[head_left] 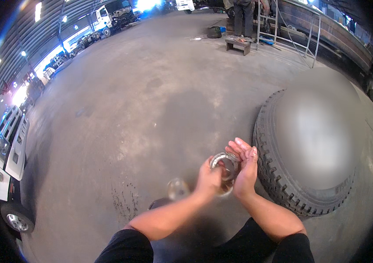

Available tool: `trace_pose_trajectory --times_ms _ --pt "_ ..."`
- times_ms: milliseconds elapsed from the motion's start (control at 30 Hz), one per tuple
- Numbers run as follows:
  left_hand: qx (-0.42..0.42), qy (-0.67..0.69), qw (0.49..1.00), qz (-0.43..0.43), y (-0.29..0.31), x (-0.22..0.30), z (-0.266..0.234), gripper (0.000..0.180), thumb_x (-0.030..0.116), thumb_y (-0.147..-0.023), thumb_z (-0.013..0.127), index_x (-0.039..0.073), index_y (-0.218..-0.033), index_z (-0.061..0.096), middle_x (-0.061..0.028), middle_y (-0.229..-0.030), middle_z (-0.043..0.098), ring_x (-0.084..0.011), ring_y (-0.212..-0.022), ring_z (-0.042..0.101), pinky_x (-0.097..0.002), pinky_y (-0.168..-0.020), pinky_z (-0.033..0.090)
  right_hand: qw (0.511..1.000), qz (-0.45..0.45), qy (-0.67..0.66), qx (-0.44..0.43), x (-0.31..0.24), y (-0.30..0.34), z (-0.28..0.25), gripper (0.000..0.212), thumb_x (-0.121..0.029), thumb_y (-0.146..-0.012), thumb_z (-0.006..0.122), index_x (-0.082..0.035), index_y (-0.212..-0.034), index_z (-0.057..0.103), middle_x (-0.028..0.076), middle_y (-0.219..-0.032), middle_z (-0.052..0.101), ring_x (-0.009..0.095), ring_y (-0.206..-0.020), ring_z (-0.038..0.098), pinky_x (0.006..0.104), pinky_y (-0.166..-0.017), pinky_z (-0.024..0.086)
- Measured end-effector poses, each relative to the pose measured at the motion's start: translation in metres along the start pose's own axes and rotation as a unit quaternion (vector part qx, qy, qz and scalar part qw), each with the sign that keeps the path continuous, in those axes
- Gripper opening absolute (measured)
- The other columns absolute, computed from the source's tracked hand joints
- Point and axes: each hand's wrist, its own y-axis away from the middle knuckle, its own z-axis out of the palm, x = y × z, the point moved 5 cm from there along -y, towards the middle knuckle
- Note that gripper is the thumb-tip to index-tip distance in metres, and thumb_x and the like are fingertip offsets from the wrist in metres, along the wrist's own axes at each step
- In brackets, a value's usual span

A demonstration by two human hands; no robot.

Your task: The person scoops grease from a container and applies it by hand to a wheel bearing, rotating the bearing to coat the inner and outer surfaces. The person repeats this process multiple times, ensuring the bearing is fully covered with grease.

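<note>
Low in the head view, right of the middle, my left hand [208, 178] is closed round a shiny metal roller bearing [215, 159], a ring with ribbed rollers along its edge. My right hand [245, 172] is cupped beside the bearing, palm toward it, its fingers stretched out. Wet-looking smears show on the right fingers. Whether the right palm touches the ring I cannot tell. Under the hands, part of a brassy curved rim [226, 191] shows; the hands hide the rest. A blurred round metal piece [178, 188] lies left of my left wrist.
A large treaded truck tyre [268, 175] lies close to my right arm, its middle blurred. At the far right are a metal scaffold frame [275, 26], a low stool [238, 45] and a standing person [243, 18]. A white truck [3, 160] stands at the left on the concrete floor [120, 101].
</note>
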Motion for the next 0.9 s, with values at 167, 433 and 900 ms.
trace_pose_trajectory --times_ms 167,433,900 --pt "-0.061 -0.176 0.982 0.009 0.009 0.025 0.006 0.021 -0.003 -0.081 0.048 0.001 -0.101 0.052 -0.0029 -0.074 0.057 -0.0113 -0.061 0.055 -0.0271 -0.053 0.045 0.997 -0.003 0.06 0.044 0.006 -0.007 -0.002 0.063 -0.05 -0.102 0.022 0.003 -0.118 0.053 0.02 -0.11 0.062 0.028 -0.094 0.065 0.0411 -0.083 0.051" --pt "-0.166 -0.223 0.957 0.079 0.008 0.035 0.013 0.048 -0.009 -0.073 0.043 -0.001 -0.119 0.053 -0.0077 -0.086 0.061 -0.0159 -0.073 0.058 -0.0312 -0.066 0.049 0.98 -0.087 0.159 -0.077 0.01 -0.017 -0.007 0.034 -0.018 -0.1 0.037 0.001 -0.117 0.06 0.013 -0.111 0.065 0.024 -0.091 0.066 0.0347 -0.083 0.051" --pt "-0.222 -0.044 0.95 -0.216 0.009 0.016 0.006 0.025 -0.004 -0.077 0.043 0.001 -0.1 0.053 -0.0129 -0.079 0.062 -0.0224 -0.05 0.063 -0.0275 -0.031 0.041 0.909 0.374 -0.101 -0.156 0.042 -0.028 -0.007 0.104 -0.082 -0.082 0.007 -0.003 -0.136 0.047 0.027 -0.13 0.051 0.035 -0.121 0.049 0.0519 -0.103 0.038"
